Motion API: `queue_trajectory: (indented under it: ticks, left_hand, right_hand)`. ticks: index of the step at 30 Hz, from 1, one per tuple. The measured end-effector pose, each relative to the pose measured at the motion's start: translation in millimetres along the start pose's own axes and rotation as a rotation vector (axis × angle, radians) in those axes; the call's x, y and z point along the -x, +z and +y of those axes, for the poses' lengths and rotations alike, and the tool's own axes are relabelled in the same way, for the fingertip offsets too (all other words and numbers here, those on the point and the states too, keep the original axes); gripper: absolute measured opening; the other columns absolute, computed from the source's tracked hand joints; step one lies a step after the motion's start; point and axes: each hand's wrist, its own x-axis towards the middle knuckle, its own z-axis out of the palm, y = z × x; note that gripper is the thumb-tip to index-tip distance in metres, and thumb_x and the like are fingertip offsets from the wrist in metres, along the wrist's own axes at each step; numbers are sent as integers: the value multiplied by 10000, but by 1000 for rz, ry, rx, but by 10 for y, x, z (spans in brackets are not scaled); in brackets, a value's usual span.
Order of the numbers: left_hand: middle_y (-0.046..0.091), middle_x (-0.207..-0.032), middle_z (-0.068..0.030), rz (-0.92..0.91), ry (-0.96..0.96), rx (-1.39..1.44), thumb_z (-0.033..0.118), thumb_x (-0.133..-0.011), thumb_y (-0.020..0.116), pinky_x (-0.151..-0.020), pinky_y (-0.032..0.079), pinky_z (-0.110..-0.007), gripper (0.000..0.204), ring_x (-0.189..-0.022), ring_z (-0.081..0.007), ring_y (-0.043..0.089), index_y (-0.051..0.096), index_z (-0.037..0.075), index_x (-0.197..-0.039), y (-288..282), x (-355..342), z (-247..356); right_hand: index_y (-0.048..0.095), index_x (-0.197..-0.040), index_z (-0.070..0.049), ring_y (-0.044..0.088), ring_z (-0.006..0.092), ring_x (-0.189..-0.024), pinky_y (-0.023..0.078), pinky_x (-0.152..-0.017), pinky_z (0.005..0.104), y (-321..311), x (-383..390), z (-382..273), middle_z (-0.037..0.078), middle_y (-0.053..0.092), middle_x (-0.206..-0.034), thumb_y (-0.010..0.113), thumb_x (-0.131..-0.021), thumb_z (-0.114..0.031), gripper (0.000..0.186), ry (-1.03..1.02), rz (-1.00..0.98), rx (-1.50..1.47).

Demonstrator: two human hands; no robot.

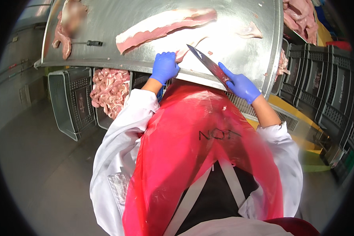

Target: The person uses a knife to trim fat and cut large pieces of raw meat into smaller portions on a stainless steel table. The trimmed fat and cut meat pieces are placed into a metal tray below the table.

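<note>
My left hand point(165, 67), in a blue glove, is closed at the near edge of the metal table on one end of a thin strip of meat point(181, 55). The strip stretches up and right across the steel. In my right hand point(242, 86), also gloved in blue, is a long knife point(209, 65), its blade angled up and left with the tip close to the strip. Beyond both hands lies a long slab of meat point(167, 29), pale fat along its far side and pink flesh along its near side. A small flat piece of meat point(251, 31) rests to its right.
The metal table point(106, 55) has a raised rim. A dark-handled tool point(93, 43) lies at its left beside more meat point(62, 37). Below stands a crate of meat trimmings point(111, 88) next to a grey crate point(72, 104). Stacked crates point(318, 78) stand at the right.
</note>
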Motion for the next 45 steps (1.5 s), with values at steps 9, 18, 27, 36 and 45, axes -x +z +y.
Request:
queue_trajectory:
  ticks: [9, 18, 27, 36, 45]
  left_hand:
    - [676, -829, -254, -1, 75, 254, 149, -749, 602, -740, 517, -528, 167, -806, -436, 665, 626, 27, -861, -351, -193, 355]
    - [681, -937, -277, 305, -396, 389, 211, -837, 623, -776, 528, -485, 341, -909, -459, 675, 634, -7, -1098, -689, 369, -1071]
    - [683, -1142, -244, 186, -183, -221, 331, -812, 699, -997, 460, -521, 462, -1129, -410, 623, 684, 6, -1140, -529, 398, -994]
    - [640, -1069, -132, 340, 298, 373, 259, -869, 681, -897, 438, -493, 241, -1077, -351, 565, 708, 165, -1090, 649, -2090, 2022]
    - [628, -989, -120, 368, 219, 279, 196, -870, 673, -850, 452, -501, 130, -977, -364, 582, 713, 137, -978, 979, -2662, 1802]
  right_hand:
    - [148, -1624, -292, 694, 407, -797, 541, -732, 509, 264, -1255, -141, 240, 702, -924, 471, -903, -32, 833, -135, 158, 234]
    - [226, -1611, -284, 693, 418, -838, 548, -769, 500, 20, -276, 441, 223, 720, -975, 496, -963, -122, 720, -89, 62, 195]
    - [212, -1618, -269, 693, 447, -835, 528, -800, 479, -504, -97, 1534, 276, 696, -907, 567, -967, -184, 746, 166, 724, -170]
    - [139, -1615, -336, 692, 444, -844, 539, -781, 530, -928, -700, 1551, 270, 703, -977, 494, -978, -158, 751, 362, 592, 266]
    - [101, -1621, -248, 652, 503, -843, 494, -798, 589, -3, 100, 1138, 312, 676, -944, 465, -997, -131, 732, 457, 553, -15]
